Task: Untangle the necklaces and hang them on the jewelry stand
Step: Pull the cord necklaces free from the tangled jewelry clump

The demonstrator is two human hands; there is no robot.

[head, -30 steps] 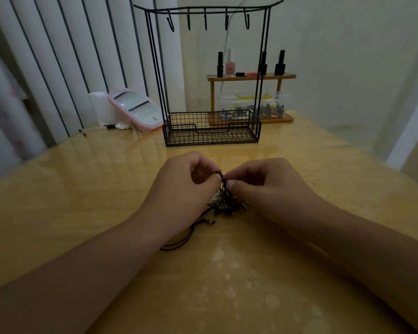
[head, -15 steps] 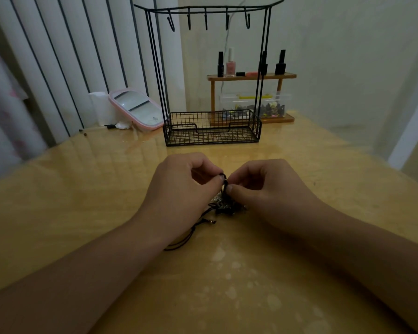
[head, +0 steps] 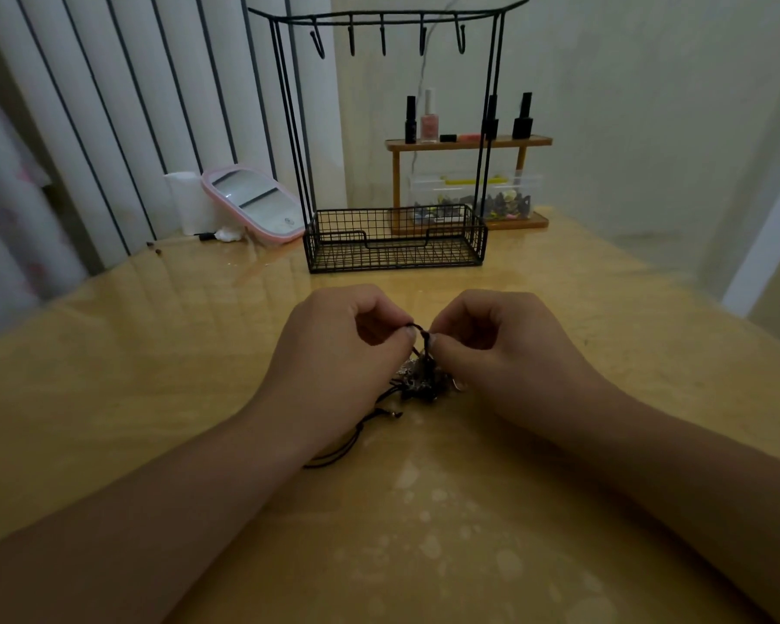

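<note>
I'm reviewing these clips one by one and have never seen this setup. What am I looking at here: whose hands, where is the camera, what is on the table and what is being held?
There is no machine: a person works with bare hands, filmed by a wide-angle camera on their head looking forward and down. The left hand and right hand each pinch a black cord rising from a knotted clump of necklaces lying on the glossy wooden table. Behind stands the black wire jewelry stand with a basket base; its hooks are all bare. Further back are a pink-rimmed mirror and a small wooden shelf with nail polish bottles.
</note>
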